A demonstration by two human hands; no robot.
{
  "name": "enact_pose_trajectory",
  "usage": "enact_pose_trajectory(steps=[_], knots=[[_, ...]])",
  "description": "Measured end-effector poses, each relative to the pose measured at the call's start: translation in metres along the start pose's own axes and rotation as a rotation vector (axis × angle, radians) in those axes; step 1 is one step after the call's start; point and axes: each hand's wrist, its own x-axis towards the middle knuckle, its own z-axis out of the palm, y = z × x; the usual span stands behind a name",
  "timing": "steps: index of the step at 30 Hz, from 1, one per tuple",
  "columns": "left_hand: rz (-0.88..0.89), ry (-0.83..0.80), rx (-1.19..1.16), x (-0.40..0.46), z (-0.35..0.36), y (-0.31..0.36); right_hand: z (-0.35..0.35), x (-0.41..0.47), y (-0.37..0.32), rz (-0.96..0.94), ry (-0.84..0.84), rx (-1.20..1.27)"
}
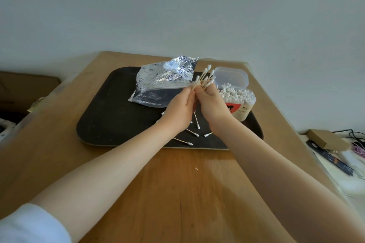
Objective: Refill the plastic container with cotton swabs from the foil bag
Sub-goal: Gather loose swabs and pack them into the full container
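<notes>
A bundle of cotton swabs (205, 78) with wooden sticks stands upright above the black tray (102, 120). My left hand (177, 110) and my right hand (212, 104) both grip the bundle's lower ends, side by side. The silver foil bag (164, 83) lies open on the tray just behind and left of my hands. The clear plastic container (243, 106) stands at the tray's right, lid (231, 77) flipped back, packed with upright swabs. Several loose swabs (194, 133) lie on the tray under my wrists.
The tray rests on a wooden table (177, 193) against a pale wall. A small cardboard box (325, 139), cables and papers lie on a surface beyond the table's right edge. Dark furniture (19, 92) sits off to the left.
</notes>
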Motion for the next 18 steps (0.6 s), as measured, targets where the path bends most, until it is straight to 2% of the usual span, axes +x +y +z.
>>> enact_pose_trajectory(steps=[6,10,14,17,18], knots=[[0.083,-0.029,0.236,-0.002,-0.004,0.0,0.006,0.002,0.012,0.057,0.021,0.082],[0.078,-0.079,0.326,0.002,-0.004,-0.002,0.006,0.003,0.015,0.141,-0.048,0.223],[0.0,-0.203,0.284,0.003,-0.014,-0.003,-0.008,0.004,0.006,0.189,-0.216,0.374],[-0.052,-0.263,0.226,0.002,-0.018,-0.001,-0.018,0.01,-0.01,0.137,-0.184,0.6],[-0.073,-0.281,0.194,0.002,-0.018,0.0,-0.019,0.014,-0.013,0.099,-0.161,0.588]])
